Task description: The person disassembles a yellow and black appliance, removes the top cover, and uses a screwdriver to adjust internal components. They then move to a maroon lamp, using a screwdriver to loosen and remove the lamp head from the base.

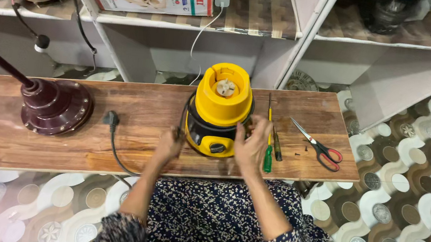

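Note:
A yellow and black mixer-grinder base (219, 110) stands upright on a low wooden board (133, 106), its grey drive coupling facing up. My left hand (169, 145) rests against its lower left side, fingers curled near the black cord. Pressed flat on its right side is my right hand (252, 146), fingers spread. A green-handled screwdriver (269, 145) and a dark second screwdriver (276, 145) lie just right of that hand.
Red-handled scissors (319, 147) lie open near the board's right end. A black plug and cord (112, 123) trail left of the mixer. A maroon fan base (54, 106) stands at the left. White shelves (272, 33) behind hold a carton, a charger and appliances. Patterned floor surrounds.

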